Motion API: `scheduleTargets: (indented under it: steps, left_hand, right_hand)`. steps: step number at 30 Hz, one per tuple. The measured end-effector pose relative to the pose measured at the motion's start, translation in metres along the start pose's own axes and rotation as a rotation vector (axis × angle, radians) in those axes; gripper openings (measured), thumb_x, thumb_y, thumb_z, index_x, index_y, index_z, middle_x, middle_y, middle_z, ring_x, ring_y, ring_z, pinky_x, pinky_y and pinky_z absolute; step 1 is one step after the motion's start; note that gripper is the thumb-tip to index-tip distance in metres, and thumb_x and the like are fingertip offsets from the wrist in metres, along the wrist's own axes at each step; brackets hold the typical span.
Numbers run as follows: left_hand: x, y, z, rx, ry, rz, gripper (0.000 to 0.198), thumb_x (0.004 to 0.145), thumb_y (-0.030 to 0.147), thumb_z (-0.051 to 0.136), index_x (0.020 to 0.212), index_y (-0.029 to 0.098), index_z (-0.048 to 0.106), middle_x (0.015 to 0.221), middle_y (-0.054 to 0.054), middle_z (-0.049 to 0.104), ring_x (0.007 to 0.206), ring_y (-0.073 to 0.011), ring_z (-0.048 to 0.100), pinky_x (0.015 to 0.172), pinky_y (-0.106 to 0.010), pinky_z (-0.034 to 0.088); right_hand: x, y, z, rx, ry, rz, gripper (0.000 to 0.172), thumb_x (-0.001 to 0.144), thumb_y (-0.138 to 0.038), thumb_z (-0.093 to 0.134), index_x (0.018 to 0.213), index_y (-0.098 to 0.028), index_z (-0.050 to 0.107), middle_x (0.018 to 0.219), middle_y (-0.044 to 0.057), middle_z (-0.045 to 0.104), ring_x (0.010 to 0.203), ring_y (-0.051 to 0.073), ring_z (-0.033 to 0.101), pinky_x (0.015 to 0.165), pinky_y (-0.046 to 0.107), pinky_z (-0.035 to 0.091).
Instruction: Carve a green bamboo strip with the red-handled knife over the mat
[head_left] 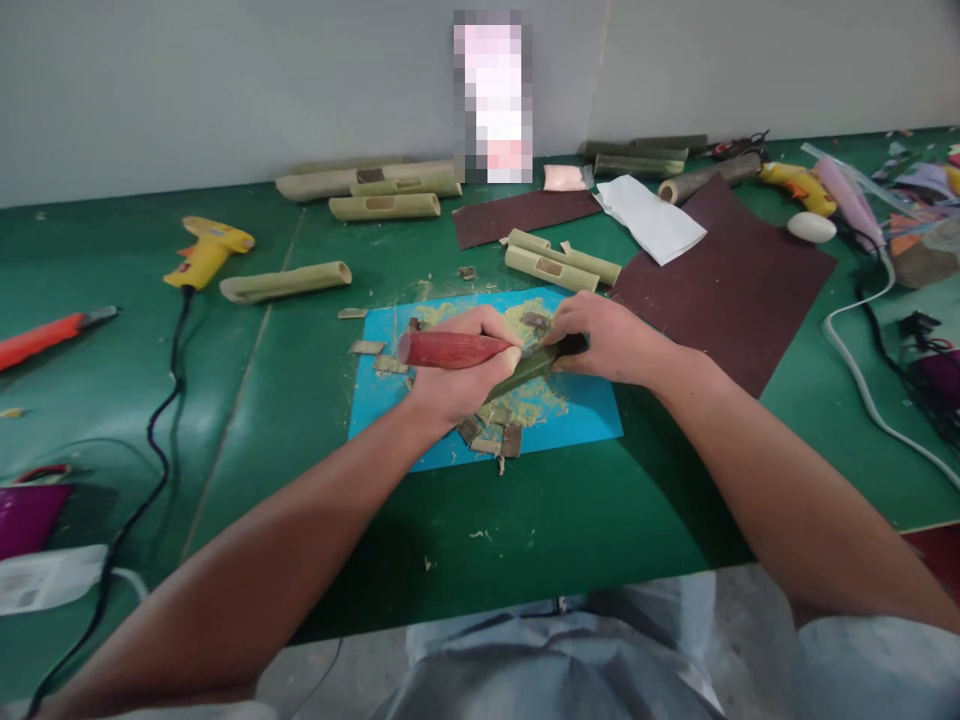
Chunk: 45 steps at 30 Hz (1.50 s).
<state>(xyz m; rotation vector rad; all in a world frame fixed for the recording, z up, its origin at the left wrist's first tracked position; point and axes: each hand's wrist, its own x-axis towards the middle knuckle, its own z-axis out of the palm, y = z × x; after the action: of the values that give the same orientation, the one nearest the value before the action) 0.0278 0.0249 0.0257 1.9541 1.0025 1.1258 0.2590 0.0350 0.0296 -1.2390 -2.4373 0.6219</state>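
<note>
Head view shows the left hand (pixel 466 372) gripping a tool (pixel 454 349) at the bamboo (pixel 523 373) over a sheet (pixel 592 418), the right hand (pixel 598 335) clasping the bamboo's far end, likely to steady it.

I see the left hand (pixel 448 392) wrapped around a red tool handle (pixel 454 350), above a green bamboo piece (pixel 527 370) whose right end the right hand (pixel 615 340) grips. Below them I have a blue sheet (pixel 598 420) strewn with pale shavings (pixel 551 406); leftward, a yellow glue gun (pixel 206 256) lies near a bamboo tube (pixel 289 283).
</note>
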Motion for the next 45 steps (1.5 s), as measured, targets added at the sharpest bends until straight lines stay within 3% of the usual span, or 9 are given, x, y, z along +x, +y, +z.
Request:
scheduleTargets:
  steps: [14, 23, 26, 35, 45]
  left_hand:
    - [-0.0015, -0.0014, -0.0006, -0.048, -0.018, 0.031, 0.012, 0.082, 0.028, 0.066, 0.071, 0.026, 0.062, 0.076, -0.001, 0.065, 0.073, -0.0191, 0.062, 0.069, -0.039, 0.052]
    - [-0.0002, 0.0025, -0.0024, 0.042, -0.011, -0.041, 0.019, 0.085, 0.035, 0.067, 0.068, 0.028, 0.061, 0.073, -0.002, 0.065, 0.072, -0.0220, 0.062, 0.074, -0.046, 0.056]
    - [0.0011, -0.0004, -0.0043, 0.038, -0.062, -0.030, 0.017, 0.084, 0.035, 0.068, 0.070, 0.029, 0.062, 0.078, -0.003, 0.068, 0.078, -0.0238, 0.065, 0.078, -0.047, 0.058]
    - [0.0010, -0.0022, -0.0063, 0.016, -0.093, 0.026, 0.017, 0.088, 0.023, 0.064, 0.071, 0.026, 0.063, 0.079, -0.001, 0.068, 0.078, -0.0202, 0.065, 0.078, -0.043, 0.055]
    - [0.0039, -0.0051, -0.0071, 0.041, -0.061, 0.009, 0.015, 0.087, 0.026, 0.066, 0.072, 0.022, 0.066, 0.078, -0.001, 0.068, 0.078, -0.0181, 0.063, 0.076, -0.040, 0.051]
  right_hand:
    - [-0.0013, -0.0013, -0.0002, 0.007, 0.009, 0.009, 0.019, 0.078, -0.024, 0.080, 0.097, -0.024, 0.078, 0.103, 0.006, 0.069, 0.103, 0.026, 0.059, 0.091, 0.039, 0.046]
    - [-0.0022, -0.0012, 0.0010, 0.007, 0.021, 0.010, 0.018, 0.078, -0.023, 0.079, 0.096, -0.024, 0.078, 0.103, 0.007, 0.069, 0.104, 0.027, 0.059, 0.091, 0.040, 0.046]
    - [-0.0024, 0.0001, 0.0016, 0.018, 0.030, 0.006, 0.018, 0.078, -0.024, 0.079, 0.096, -0.025, 0.078, 0.102, 0.006, 0.069, 0.104, 0.027, 0.058, 0.090, 0.040, 0.046]
    - [-0.0019, -0.0006, 0.0017, 0.025, 0.025, 0.021, 0.018, 0.078, -0.024, 0.079, 0.096, -0.023, 0.079, 0.102, 0.007, 0.069, 0.103, 0.027, 0.058, 0.091, 0.040, 0.045]
    - [-0.0038, 0.0015, 0.0011, -0.016, 0.012, -0.011, 0.020, 0.085, -0.025, 0.073, 0.104, -0.023, 0.080, 0.107, 0.008, 0.072, 0.106, 0.027, 0.060, 0.093, 0.041, 0.045]
